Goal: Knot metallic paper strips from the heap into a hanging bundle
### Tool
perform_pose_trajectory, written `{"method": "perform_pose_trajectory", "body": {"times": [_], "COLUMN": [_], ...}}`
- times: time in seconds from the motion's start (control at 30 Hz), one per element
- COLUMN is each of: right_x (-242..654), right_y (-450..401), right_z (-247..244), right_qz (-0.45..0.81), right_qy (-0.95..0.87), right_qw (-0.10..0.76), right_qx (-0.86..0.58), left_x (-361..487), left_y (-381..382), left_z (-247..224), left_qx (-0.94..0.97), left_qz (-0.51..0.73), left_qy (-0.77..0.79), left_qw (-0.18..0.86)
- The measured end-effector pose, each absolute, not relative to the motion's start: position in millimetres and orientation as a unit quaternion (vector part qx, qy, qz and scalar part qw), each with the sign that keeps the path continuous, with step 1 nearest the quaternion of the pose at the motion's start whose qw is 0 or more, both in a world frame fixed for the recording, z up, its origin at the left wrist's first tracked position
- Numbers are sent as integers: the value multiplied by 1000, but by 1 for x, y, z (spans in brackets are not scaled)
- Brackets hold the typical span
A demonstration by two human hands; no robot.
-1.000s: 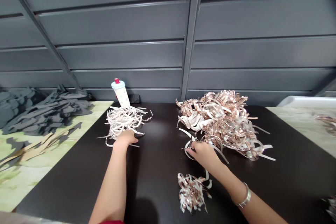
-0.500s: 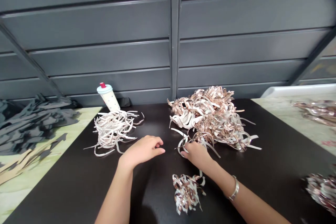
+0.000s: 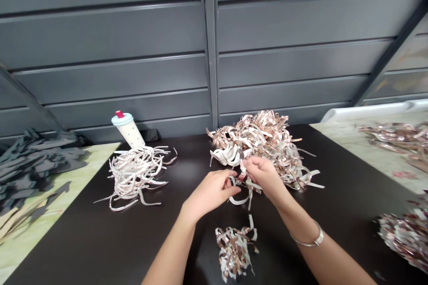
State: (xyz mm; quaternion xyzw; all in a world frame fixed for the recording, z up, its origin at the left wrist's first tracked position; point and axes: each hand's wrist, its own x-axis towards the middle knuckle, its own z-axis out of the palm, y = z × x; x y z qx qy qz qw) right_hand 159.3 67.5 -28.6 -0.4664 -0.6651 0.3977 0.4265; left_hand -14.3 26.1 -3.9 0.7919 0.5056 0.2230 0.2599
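My right hand (image 3: 265, 179) pinches a shiny rose-gold and white strip (image 3: 243, 167) at the front of a large tangled pile of such strips (image 3: 267, 136). To its left is my left hand (image 3: 214, 190), with its fingers curled and a gap between thumb and forefinger. A loose white strip end passes close to that gap; whether the left fingers touch it I cannot tell. Nearer to me lies a small clump of curled rose-gold and white strips (image 3: 234, 249). Off to the left, a heap of thin whitish strips (image 3: 135, 173) rests on the dark table (image 3: 83, 231).
A pale cup with a blue lid and red cap (image 3: 129, 129) leans behind the whitish heap, beside a small black object (image 3: 149, 135). Dark grey cut pieces (image 3: 40, 160) pile up at far left. More shiny strips (image 3: 406, 236) lie at right. A grey panelled wall (image 3: 150, 67) closes the back.
My left hand has moved right, close to my right hand. My right hand has lifted slightly back and right, with a strip now showing in its fingers. The view has shifted a little.
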Motion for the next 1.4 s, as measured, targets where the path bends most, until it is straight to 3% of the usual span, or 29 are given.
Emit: {"method": "perform_pose_trajectory", "body": {"times": [0.13,0.27,0.43,0.53,0.63,0.83,1.0,1.2,1.4], "right_x": [145,142,147,143,138,144,153,155,156], "right_y": [69,75,72,62,54,48,46,39,28], "right_z": [-17,-8,-10,-17,-21,-18,-15,-6,1], "right_qz": [464,445,473,537,507,177,-56,12,121], "right_qy": [-636,-658,-703,-702,-703,-778,-814,-814,-813], "right_qw": [462,497,441,401,429,547,555,555,524], "right_qx": [-408,-348,-296,-240,-255,-253,-159,-174,-222], "left_x": [-3,-19,-30,-25,-20,-15,-9,-8,-9], "left_y": [31,31,27,26,25,17,7,4,-3], "left_z": [-10,-9,-2,0,1,0,0,0,20], "left_qx": [743,556,374,338,329,407,510,540,654], "left_qz": [330,482,605,641,655,593,497,511,457], "left_qy": [501,459,372,369,365,394,421,452,514], "left_qw": [296,498,596,582,574,573,562,493,315]}}
